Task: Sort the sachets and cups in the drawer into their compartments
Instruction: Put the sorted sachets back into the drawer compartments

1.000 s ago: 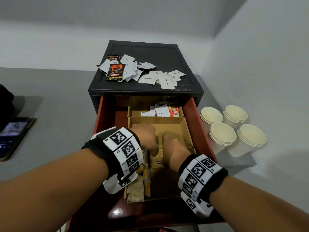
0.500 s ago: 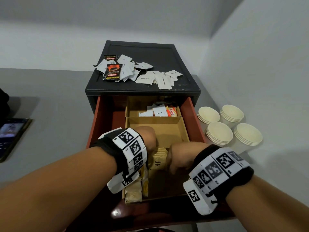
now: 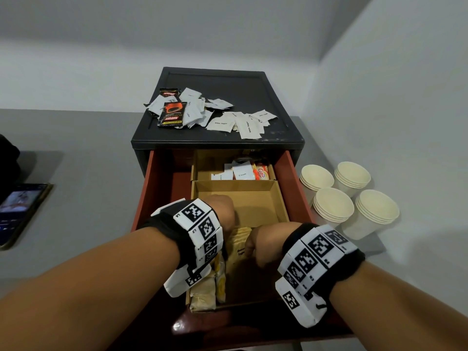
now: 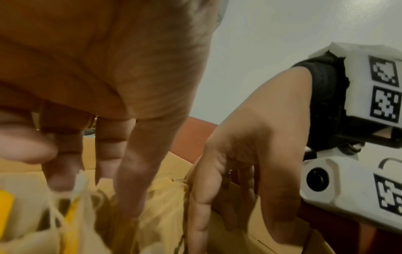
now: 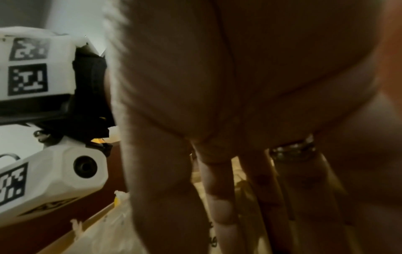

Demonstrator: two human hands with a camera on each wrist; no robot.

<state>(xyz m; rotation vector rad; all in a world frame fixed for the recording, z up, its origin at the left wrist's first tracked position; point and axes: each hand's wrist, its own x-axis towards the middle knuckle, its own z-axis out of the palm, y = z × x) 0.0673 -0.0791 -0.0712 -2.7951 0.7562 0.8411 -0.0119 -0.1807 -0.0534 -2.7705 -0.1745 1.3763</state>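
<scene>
The red drawer (image 3: 293, 178) stands pulled out with three cardboard compartments in a row. Both hands reach down into the front compartment (image 3: 250, 285). A stack of tan brown-sugar sachets (image 3: 240, 245) stands on edge between them. My left hand (image 3: 224, 211) points straight fingers (image 4: 130, 180) down at the stack's left side, beside pale and yellow packets (image 3: 205, 295). My right hand (image 3: 266, 245) lays straight fingers (image 4: 202, 206) flat against the stack's right side. The fingertips are hidden among the sachets. The middle compartment (image 3: 253, 201) holds nothing; the back one holds cream sachets (image 3: 241, 173).
A loose pile of white sugar sachets and dark coffee packets (image 3: 210, 115) lies on the black cabinet top. Stacks of cream paper cups (image 3: 349, 198) stand on the grey table right of the drawer, by the wall. A phone (image 3: 20, 209) lies far left.
My right hand has drawn back from the divider toward the front of the drawer, showing the brown-sugar stack. My left hand has stayed almost where it was.
</scene>
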